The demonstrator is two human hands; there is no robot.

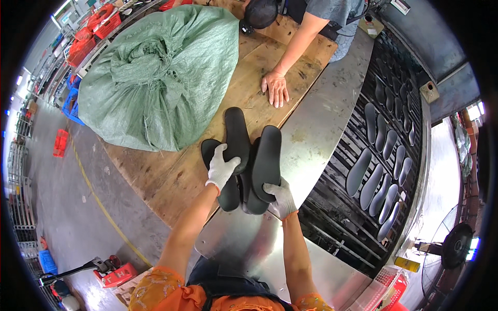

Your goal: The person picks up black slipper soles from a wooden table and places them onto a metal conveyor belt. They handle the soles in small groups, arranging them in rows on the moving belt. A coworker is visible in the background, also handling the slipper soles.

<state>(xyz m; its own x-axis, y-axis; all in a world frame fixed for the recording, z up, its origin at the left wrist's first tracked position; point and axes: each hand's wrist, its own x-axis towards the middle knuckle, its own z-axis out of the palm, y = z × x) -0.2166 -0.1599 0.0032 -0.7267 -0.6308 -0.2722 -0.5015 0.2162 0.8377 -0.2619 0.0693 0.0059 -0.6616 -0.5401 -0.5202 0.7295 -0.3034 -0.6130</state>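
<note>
Black shoe insoles lie bunched in front of me at the edge of a wooden table (155, 181). My left hand (223, 166), in a white glove, is closed on an upright black insole (237, 129), fingers partly hidden beneath it. Another insole (229, 198) shows under that hand. My right hand (280, 198), also gloved, grips the heel end of a second insole (267, 155) with the thumb on top. More insoles (254, 203) overlap below and between the two; their exact number is hidden.
A big green woven sack (161, 78) fills the table's left side. Across from me, a co-worker's bare hand (275, 88) rests on the wood. At right, several insoles (371, 189) lie on a dark slatted rack (332, 217), beyond a metal sheet (316, 135). A fan (456, 244) stands lower right.
</note>
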